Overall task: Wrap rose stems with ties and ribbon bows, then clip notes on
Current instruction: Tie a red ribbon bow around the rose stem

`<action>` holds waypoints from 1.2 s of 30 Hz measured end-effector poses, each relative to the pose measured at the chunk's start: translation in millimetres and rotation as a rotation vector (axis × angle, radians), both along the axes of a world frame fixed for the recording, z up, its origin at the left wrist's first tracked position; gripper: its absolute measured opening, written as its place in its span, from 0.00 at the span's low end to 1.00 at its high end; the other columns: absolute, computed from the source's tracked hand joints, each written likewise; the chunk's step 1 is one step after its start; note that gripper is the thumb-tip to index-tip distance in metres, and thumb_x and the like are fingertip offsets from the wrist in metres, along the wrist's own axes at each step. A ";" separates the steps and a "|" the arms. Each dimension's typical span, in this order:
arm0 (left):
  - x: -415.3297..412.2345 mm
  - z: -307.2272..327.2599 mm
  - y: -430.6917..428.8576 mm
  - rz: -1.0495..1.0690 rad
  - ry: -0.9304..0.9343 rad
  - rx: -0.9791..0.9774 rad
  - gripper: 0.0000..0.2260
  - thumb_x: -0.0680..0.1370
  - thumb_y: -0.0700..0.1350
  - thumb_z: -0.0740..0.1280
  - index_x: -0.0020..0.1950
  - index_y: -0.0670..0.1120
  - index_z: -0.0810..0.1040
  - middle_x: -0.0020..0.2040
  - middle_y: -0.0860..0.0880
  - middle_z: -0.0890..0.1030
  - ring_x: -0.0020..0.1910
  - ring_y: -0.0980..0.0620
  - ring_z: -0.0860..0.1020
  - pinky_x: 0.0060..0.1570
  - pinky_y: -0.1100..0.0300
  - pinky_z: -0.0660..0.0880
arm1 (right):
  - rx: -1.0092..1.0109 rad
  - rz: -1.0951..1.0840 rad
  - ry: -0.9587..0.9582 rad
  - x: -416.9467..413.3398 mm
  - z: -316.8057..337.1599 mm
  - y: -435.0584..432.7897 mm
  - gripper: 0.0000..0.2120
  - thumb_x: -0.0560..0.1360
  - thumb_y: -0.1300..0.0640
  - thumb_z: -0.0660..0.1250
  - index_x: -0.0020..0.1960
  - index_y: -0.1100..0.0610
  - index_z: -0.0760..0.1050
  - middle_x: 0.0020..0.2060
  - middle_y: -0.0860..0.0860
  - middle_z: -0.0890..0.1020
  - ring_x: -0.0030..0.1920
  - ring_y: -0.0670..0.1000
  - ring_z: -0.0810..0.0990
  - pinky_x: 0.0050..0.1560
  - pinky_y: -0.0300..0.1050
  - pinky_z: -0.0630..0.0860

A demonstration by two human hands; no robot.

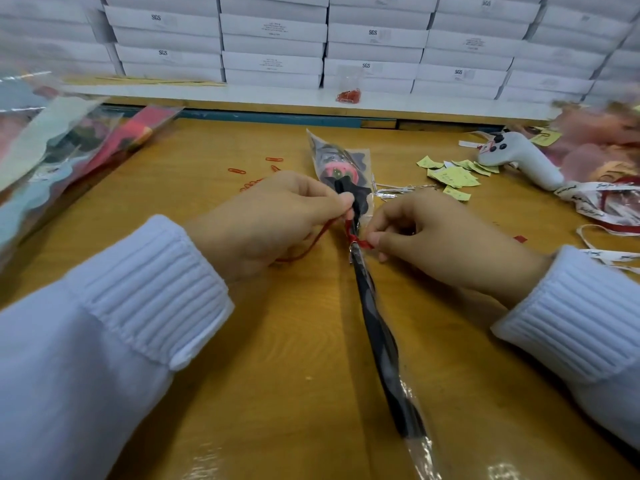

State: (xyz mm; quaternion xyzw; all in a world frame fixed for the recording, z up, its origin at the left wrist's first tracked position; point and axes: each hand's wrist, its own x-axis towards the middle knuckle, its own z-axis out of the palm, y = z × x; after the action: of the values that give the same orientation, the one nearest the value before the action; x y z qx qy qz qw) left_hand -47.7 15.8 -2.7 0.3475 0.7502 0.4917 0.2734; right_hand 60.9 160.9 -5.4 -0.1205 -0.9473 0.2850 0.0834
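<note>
Pinching ribbon [363,243] — left hand [277,216], right hand [433,233] both clamped | stem [377,323] on table [277,341] | notes [453,176] well right

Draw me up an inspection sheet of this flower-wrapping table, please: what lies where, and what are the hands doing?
Surface: orange-brown wooden table.
Job's things: dark-stemmed rose in a clear cellophane sleeve lies lengthwise, bloom away from the person; thin red ribbon wound round its stem; small yellow paper notes, red paper clips and silver twist ties lie beyond the hands.
Clutter: white printed ribbons and a pale grey handheld device at right; wrapped flowers piled at left.
Hands: left hand and right hand each pinch the red ribbon at the stem.
Cables: nothing seen.
Surroundings: stacked white cardboard boxes behind.
</note>
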 end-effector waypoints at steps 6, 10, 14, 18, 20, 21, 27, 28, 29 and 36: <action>9.5 -7.9 5.5 -0.011 0.075 0.055 0.09 0.79 0.45 0.65 0.40 0.49 0.82 0.29 0.55 0.78 0.27 0.60 0.72 0.28 0.70 0.69 | 0.025 0.047 -0.015 1.5 1.7 -2.0 0.07 0.76 0.60 0.66 0.44 0.51 0.81 0.34 0.46 0.83 0.38 0.40 0.79 0.44 0.30 0.73; 12.8 -11.7 8.5 0.020 0.136 0.094 0.06 0.77 0.47 0.66 0.43 0.49 0.82 0.34 0.54 0.81 0.31 0.61 0.75 0.35 0.68 0.74 | -0.134 0.057 -0.031 2.3 4.3 -0.8 0.05 0.75 0.62 0.67 0.46 0.54 0.80 0.33 0.48 0.84 0.34 0.41 0.80 0.38 0.30 0.76; 13.0 -12.6 8.9 0.056 0.137 0.096 0.06 0.77 0.47 0.66 0.44 0.49 0.82 0.37 0.52 0.82 0.31 0.63 0.76 0.35 0.70 0.75 | -0.409 0.037 -0.011 3.9 7.6 2.0 0.03 0.75 0.64 0.67 0.46 0.57 0.76 0.29 0.50 0.83 0.27 0.42 0.77 0.28 0.31 0.71; 11.4 -13.2 9.9 0.055 0.226 0.041 0.08 0.79 0.45 0.63 0.47 0.53 0.81 0.37 0.55 0.82 0.34 0.59 0.78 0.36 0.68 0.76 | -0.528 0.116 0.008 6.9 10.0 6.4 0.02 0.72 0.61 0.70 0.44 0.57 0.78 0.30 0.51 0.81 0.27 0.45 0.73 0.25 0.34 0.68; 12.0 -13.0 11.0 0.032 0.265 0.041 0.09 0.80 0.43 0.62 0.50 0.53 0.80 0.37 0.56 0.81 0.34 0.61 0.77 0.36 0.69 0.76 | -0.576 0.179 0.039 7.7 11.7 9.2 0.05 0.67 0.57 0.72 0.42 0.56 0.80 0.32 0.52 0.81 0.28 0.45 0.73 0.27 0.34 0.69; 12.7 -12.7 11.3 0.012 0.296 0.040 0.09 0.80 0.42 0.61 0.52 0.53 0.80 0.37 0.57 0.80 0.34 0.63 0.77 0.34 0.71 0.74 | -0.577 0.212 0.050 8.1 12.7 10.3 0.07 0.65 0.54 0.73 0.42 0.55 0.81 0.33 0.51 0.81 0.30 0.45 0.74 0.29 0.34 0.71; 12.8 -14.2 10.7 -0.066 0.385 0.054 0.08 0.78 0.40 0.66 0.54 0.51 0.79 0.44 0.56 0.83 0.45 0.64 0.79 0.45 0.75 0.73 | -0.437 0.270 0.138 8.8 13.5 11.6 0.08 0.68 0.60 0.73 0.47 0.54 0.81 0.40 0.51 0.85 0.43 0.46 0.83 0.47 0.35 0.77; 12.5 -14.5 10.9 -0.049 0.368 0.065 0.08 0.77 0.40 0.67 0.53 0.50 0.78 0.42 0.55 0.84 0.44 0.64 0.80 0.43 0.78 0.71 | -0.381 0.260 0.157 8.3 13.2 10.2 0.07 0.70 0.61 0.72 0.48 0.54 0.81 0.39 0.50 0.85 0.42 0.45 0.83 0.46 0.32 0.76; 12.2 -14.9 11.3 -0.027 0.350 0.077 0.08 0.76 0.41 0.68 0.53 0.50 0.76 0.40 0.55 0.84 0.42 0.65 0.80 0.42 0.79 0.71 | -0.326 0.245 0.177 7.7 13.1 8.8 0.06 0.71 0.62 0.71 0.47 0.55 0.81 0.38 0.50 0.85 0.42 0.44 0.83 0.45 0.31 0.75; 11.7 -15.2 10.9 -0.050 0.344 0.095 0.06 0.76 0.42 0.68 0.45 0.52 0.83 0.40 0.58 0.84 0.42 0.65 0.80 0.41 0.80 0.70 | -0.034 0.089 0.335 2.6 10.9 5.4 0.03 0.73 0.56 0.69 0.43 0.54 0.81 0.38 0.51 0.82 0.40 0.48 0.79 0.46 0.43 0.76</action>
State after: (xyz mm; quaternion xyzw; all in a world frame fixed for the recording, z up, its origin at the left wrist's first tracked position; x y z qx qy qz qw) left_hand -36.0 26.7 -18.0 0.4574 0.7529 0.4531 0.1364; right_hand 63.5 166.3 5.6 -0.0309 -0.9195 0.3206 0.2253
